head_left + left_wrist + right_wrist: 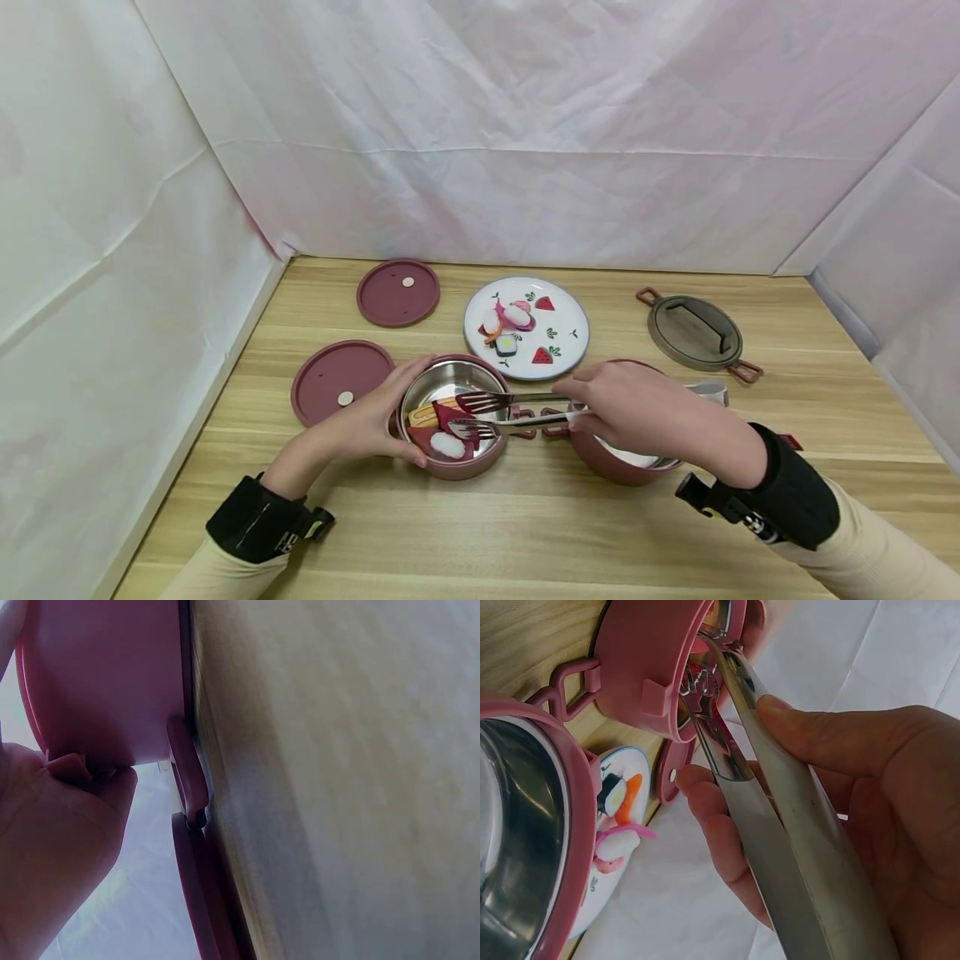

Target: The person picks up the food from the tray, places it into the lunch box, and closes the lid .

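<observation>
My left hand [367, 421] grips the left dark-pink pot [468, 470] from its left side, with the thumb at the front and fingers behind. Inside lie pretend sushi pieces: a yellow striped one [422, 416] and red ones, one with a white rice part [448, 446]. My right hand [637, 408] holds metal food tongs [536, 422] with pale handles, pointing left. The slotted tips reach over the rim and overlap a red piece [442, 412]; I cannot tell whether they pinch it. Beneath the right hand stands a second dark-pink pot [618, 472], partly hidden.
A white plate [566, 325] printed with strawberries and watermelon holds several sushi pieces [517, 315] behind the pots. Two round dark-pink lids [397, 293] lie at left. At back right is a grey-brown lid [693, 333] with a handle. White cloth walls [525, 200] bound the wooden table.
</observation>
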Demonstrator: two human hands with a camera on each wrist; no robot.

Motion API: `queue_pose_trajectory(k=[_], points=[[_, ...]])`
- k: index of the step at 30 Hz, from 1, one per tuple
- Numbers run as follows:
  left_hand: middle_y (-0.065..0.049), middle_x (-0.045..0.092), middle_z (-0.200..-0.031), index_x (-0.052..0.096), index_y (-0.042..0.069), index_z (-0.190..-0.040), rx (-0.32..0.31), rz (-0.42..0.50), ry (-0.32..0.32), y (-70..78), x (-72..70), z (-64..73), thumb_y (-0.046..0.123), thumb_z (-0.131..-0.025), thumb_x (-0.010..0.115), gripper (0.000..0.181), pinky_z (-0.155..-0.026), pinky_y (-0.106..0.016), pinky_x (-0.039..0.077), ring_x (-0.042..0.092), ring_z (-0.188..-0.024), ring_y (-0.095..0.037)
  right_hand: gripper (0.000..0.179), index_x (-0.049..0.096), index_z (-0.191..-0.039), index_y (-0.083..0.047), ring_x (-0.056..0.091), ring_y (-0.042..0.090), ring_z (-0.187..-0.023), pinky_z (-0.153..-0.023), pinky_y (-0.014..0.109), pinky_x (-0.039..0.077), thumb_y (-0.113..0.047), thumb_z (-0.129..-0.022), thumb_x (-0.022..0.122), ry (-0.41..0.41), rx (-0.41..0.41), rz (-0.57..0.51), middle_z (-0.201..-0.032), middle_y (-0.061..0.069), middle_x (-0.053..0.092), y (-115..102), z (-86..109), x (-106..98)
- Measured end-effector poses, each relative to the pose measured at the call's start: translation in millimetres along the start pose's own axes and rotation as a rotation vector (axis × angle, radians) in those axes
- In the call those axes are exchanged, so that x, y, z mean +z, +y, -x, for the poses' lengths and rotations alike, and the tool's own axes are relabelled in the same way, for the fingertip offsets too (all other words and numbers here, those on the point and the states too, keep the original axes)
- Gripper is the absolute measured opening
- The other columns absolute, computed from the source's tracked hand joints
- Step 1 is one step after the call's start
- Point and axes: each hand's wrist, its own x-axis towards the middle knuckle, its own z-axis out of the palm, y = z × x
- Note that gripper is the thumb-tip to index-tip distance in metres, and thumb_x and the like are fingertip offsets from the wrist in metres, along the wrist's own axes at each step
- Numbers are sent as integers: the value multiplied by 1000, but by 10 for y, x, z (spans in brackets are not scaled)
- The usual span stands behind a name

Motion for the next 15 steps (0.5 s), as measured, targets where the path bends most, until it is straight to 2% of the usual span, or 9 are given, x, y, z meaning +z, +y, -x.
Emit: queue_pose_trajectory(k=[9, 12, 15], points=[[-11, 13, -159, 7, 27, -154, -19, 13, -4, 11, 3, 7, 54, -60, 82, 123, -104, -63, 37, 25, -138, -30, 34, 65, -118, -7, 64, 12, -85, -73, 38, 58, -21, -87, 68, -2, 22, -99, -101, 2, 71, 57, 67, -28], [-9, 11, -159, 6, 30, -154, -29, 19, -9, 19, 3, 12, 54, -60, 82, 123, -104, -63, 36, 24, -139, -30, 34, 65, -119, -6, 64, 13, -87, -70, 36, 58, -19, -87, 68, 31, 38, -128, -104, 5, 71, 88, 127, -76], [-9, 12, -159, 7, 29, -154, -26, 16, -6, 19, 2, 13, 54, -61, 82, 122, -104, -63, 36, 24, -138, -31, 34, 66, -119, -7, 64, 12, -85, -68, 36, 57, -19, -87, 69, 86, 53, -118, -103, 4, 71, 123, 195, -131]])
